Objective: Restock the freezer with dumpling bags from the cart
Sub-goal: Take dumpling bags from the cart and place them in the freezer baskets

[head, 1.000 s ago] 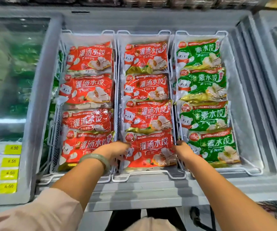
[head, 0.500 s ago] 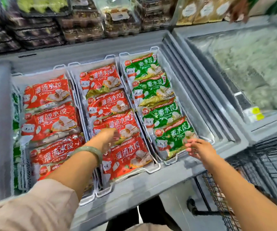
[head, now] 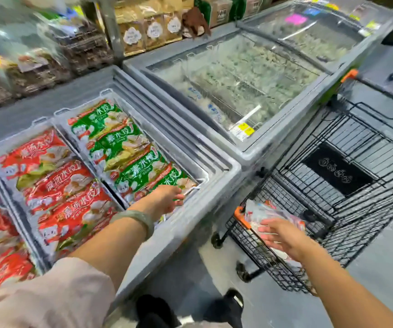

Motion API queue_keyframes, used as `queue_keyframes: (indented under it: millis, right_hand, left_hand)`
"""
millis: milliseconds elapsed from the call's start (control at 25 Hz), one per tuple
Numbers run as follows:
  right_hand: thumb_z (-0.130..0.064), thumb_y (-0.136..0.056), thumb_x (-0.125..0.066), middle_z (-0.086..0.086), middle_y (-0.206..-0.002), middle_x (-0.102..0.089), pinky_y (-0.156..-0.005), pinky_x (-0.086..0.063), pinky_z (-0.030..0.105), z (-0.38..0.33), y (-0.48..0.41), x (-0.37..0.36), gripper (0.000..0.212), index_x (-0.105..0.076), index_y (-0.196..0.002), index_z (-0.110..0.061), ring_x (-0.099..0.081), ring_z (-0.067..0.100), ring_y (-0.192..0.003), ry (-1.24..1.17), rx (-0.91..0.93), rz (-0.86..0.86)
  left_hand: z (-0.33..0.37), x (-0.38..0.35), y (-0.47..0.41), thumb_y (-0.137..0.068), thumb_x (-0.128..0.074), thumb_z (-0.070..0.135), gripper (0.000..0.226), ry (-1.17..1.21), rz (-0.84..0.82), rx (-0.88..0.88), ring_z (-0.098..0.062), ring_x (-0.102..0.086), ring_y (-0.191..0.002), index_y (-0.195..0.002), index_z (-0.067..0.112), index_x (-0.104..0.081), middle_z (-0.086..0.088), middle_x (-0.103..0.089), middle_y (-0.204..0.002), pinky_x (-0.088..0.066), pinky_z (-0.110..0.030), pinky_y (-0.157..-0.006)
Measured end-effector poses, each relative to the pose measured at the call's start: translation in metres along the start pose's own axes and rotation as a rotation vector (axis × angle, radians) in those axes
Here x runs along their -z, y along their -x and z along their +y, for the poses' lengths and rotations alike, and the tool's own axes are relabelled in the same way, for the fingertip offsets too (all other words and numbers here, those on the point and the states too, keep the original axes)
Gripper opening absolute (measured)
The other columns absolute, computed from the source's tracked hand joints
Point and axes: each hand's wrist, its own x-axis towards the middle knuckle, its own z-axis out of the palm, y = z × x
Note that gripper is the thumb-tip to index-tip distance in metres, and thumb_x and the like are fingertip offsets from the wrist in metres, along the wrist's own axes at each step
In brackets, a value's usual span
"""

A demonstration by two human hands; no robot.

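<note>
Red bags [head: 63, 185], green bags [head: 119, 143]

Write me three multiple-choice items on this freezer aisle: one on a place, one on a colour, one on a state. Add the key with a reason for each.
1. The right hand is:
A. over a bag in the cart
B. on the shelf
C. on the floor

2. The dumpling bags that the left hand rests on are:
A. red
B. green
C. blue

3. The glass lid of the chest beside the cart is:
A. lifted off
B. propped upright
C. shut

Key:
1 A: its straight fingers reach over the pale bag lying in the wire cart.
2 B: the row under that hand is printed green.
3 C: the glass lies flat over the frosted food.
</note>
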Motion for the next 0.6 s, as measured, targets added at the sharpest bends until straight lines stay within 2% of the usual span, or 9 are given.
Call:
queue_keyframes:
  millis: [80, 160, 280, 360, 480, 600]
  right_hand:
    - [-0.016, -0.095, -0.047, 0.005, -0.086, -0.064, -0.067, -0.046, 0.025, 0.007, -0.009, 0.046, 0.014, -0.061, -0.094, -0.014, -0.057, 0.018, -0.073, 0.023, -0.011, 0.004]
    - [-0.018, -0.096, -0.046, 0.006, -0.088, -0.065, -0.067, -0.048, 0.028, 0.013, -0.021, 0.085, 0.016, -0.061, -0.095, -0.014, -0.059, 0.019, -0.078, 0.057, -0.021, 0.019]
    - [-0.018, -0.096, -0.049, 0.007, -0.087, -0.064, -0.065, -0.049, 0.028, 0.023, -0.038, 0.144, 0.015, -0.061, -0.100, -0.009, -0.058, 0.021, -0.078, 0.077, -0.024, 0.028]
    - [-0.016, -0.096, -0.050, 0.008, -0.086, -0.065, -0.064, -0.049, 0.028, 0.032, -0.051, 0.177, 0.014, -0.060, -0.100, -0.009, -0.059, 0.021, -0.075, 0.060, -0.048, 0.019]
    - [-0.017, -0.095, -0.052, 0.008, -0.086, -0.066, -0.060, -0.050, 0.027, 0.042, -0.068, 0.206, 0.014, -0.060, -0.103, -0.009, -0.061, 0.020, -0.073, 0.017, -0.074, 0.015]
    - [-0.018, -0.095, -0.052, 0.010, -0.097, -0.067, -0.067, -0.052, 0.028, 0.048, -0.087, 0.221, 0.016, -0.059, -0.106, -0.010, -0.062, 0.023, -0.085, 0.050, -0.099, -0.001]
  left_hand:
    - [0.000, -0.049, 0.003, -0.099, -0.038, 0.017, 0.022, -0.022, -0.025, 0.000, -0.008, -0.055, -0.055, -0.079, 0.016, -0.048, 0.000, -0.055, -0.076, -0.027, -0.013, -0.040]
    - [-0.004, -0.094, 0.001, -0.100, -0.035, 0.018, 0.025, -0.047, -0.042, 0.026, -0.010, -0.050, -0.059, -0.078, 0.016, -0.047, 0.000, -0.053, -0.076, -0.026, -0.013, -0.038]
    - [-0.017, -0.165, -0.013, -0.101, -0.033, 0.018, 0.027, -0.086, -0.067, 0.056, -0.008, -0.048, -0.056, -0.078, 0.016, -0.046, 0.000, -0.052, -0.075, -0.026, -0.011, -0.034]
    - [-0.025, -0.209, -0.022, -0.101, -0.032, 0.017, 0.026, -0.091, -0.107, 0.088, -0.008, -0.048, -0.053, -0.077, 0.018, -0.044, 0.001, -0.048, -0.073, -0.028, -0.011, -0.037]
    - [-0.036, -0.257, -0.034, -0.100, -0.035, 0.017, 0.026, -0.164, -0.116, 0.148, -0.009, -0.045, -0.056, -0.076, 0.019, -0.046, 0.002, -0.048, -0.071, -0.032, -0.015, -0.049]
    - [-0.044, -0.288, -0.054, -0.100, -0.035, 0.018, 0.029, -0.228, -0.091, 0.195, -0.009, -0.043, -0.058, -0.074, 0.018, -0.046, 0.002, -0.049, -0.071, -0.034, -0.015, -0.047]
